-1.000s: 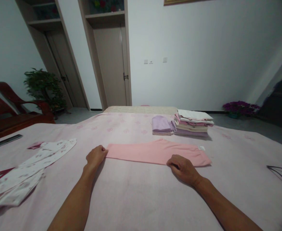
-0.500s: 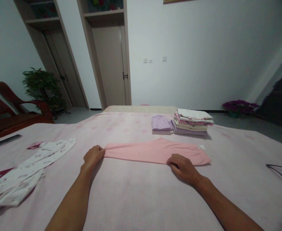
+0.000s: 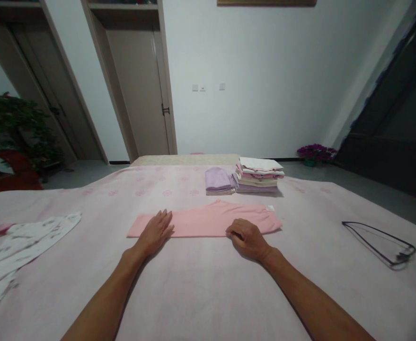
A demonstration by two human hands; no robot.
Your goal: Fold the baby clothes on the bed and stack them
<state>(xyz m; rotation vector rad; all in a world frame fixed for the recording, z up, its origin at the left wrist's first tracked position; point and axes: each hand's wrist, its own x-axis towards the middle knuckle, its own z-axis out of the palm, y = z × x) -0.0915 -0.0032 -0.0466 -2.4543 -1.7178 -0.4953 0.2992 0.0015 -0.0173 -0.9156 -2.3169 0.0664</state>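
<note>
A pair of pink pants (image 3: 197, 221), folded lengthwise into a long strip, lies across the bedspread with its white-tagged waist end to the right. My left hand (image 3: 157, 231) rests flat on the leg near the hem, fingers stretched out. At the near edge, toward the waist, my right hand (image 3: 245, 235) has its fingers curled in and pinches the pants. Its fingertips are partly hidden.
Beyond the pants stand a small lilac folded pile (image 3: 218, 181) and a taller stack of folded clothes (image 3: 259, 175). White patterned clothing (image 3: 30, 246) lies at left. A black wire hanger (image 3: 380, 229) is at right on the pale pink bedspread (image 3: 193, 289).
My left hand has let go of the hem end and moved right onto the leg, its fingers now spread flat. The right hand keeps its place on the edge. The view has turned right.
</note>
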